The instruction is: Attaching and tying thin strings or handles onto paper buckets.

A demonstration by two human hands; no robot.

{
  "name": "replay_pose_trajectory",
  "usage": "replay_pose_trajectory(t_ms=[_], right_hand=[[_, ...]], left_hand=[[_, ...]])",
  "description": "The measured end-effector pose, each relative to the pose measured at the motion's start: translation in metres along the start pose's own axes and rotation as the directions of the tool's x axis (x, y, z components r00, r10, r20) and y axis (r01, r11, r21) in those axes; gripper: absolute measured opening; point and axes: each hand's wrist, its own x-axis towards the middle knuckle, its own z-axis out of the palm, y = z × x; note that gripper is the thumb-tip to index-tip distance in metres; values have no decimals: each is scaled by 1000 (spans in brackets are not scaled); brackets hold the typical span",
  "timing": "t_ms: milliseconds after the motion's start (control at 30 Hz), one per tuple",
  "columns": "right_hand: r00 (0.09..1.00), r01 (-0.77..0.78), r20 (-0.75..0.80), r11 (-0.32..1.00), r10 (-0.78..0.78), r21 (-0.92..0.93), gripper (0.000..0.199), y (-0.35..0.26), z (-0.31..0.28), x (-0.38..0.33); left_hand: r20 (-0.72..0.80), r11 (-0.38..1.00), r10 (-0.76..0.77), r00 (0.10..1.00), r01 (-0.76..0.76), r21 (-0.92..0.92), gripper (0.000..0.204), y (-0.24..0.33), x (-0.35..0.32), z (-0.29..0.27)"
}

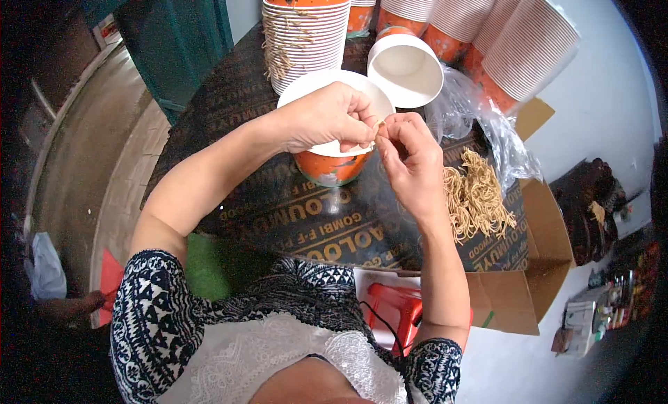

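My left hand (pixel 327 119) and my right hand (pixel 412 152) meet over the right side of an orange paper bucket (pixel 328 171) with a white rim. Both are closed in a pinch, fingertips almost touching. Between them shows a bit of a thin tan rubber band (pixel 380 126), mostly hidden by the fingers. The bucket stands upright on the dark table, its inside partly covered by my left hand. To the right of my right forearm lies a loose heap of tan rubber bands (pixel 480 199).
Behind stands a tall stack of nested paper buckets (pixel 306 45), tan strands hanging on its left side. Another white-lined bucket (pixel 406 70) lies tipped towards me. More stacks (pixel 532 45) and clear plastic wrap (pixel 459 105) fill the back right. An open cardboard box (pixel 546 230) adjoins the table's right edge.
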Motion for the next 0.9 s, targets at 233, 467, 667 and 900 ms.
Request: replay_pose_trajectory(t_ms=[233, 467, 667, 900], right_hand=[[996, 39, -81, 994, -47, -101, 12, 2, 3, -25], [982, 86, -162, 993, -98, -82, 15, -10, 19, -39], [976, 122, -172, 989, -135, -82, 21, -7, 22, -39], [984, 27, -177, 1000, -25, 8, 23, -6, 21, -41]], left_hand=[[-54, 998, -66, 996, 66, 7, 11, 0, 1, 1], [-49, 995, -72, 996, 75, 63, 9, 2, 4, 4], [-29, 997, -70, 997, 71, 39, 8, 2, 3, 2], [-39, 999, -43, 998, 43, 1, 29, 6, -4, -1]])
